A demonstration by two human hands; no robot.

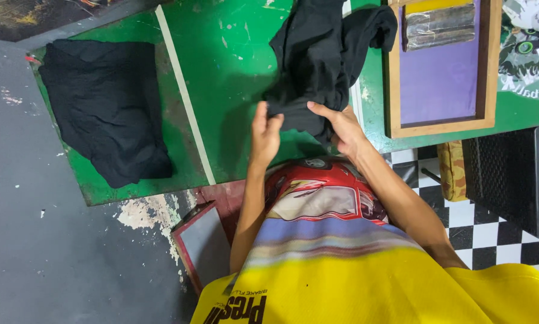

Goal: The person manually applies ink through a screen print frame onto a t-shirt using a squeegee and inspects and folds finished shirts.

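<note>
- Left hand and right hand pinch the near hem of a crumpled black cloth garment, keeping the edge taut.
- The garment lies beyond both hands on the green painted worktop, supporting its bulk.

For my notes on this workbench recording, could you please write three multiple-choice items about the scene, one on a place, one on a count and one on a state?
1. Where does the wooden frame with the purple screen lie?
A. On the green table, at the picture's right
B. On the checkered floor
C. On top of the spread black cloth

2. How many black garments lie on the green table?
A. One
B. Two
C. Four

3. What are the hands doing?
A. Both rest flat on bare table
B. Both grip the bunched black garment
C. One holds the frame

Answers:
1 A, the frame sits on the table top by its right end.
2 B, a spread black cloth lies at the picture's left and a bunched black garment in the middle.
3 B, the left hand and the right hand pinch its lower edge.
</note>
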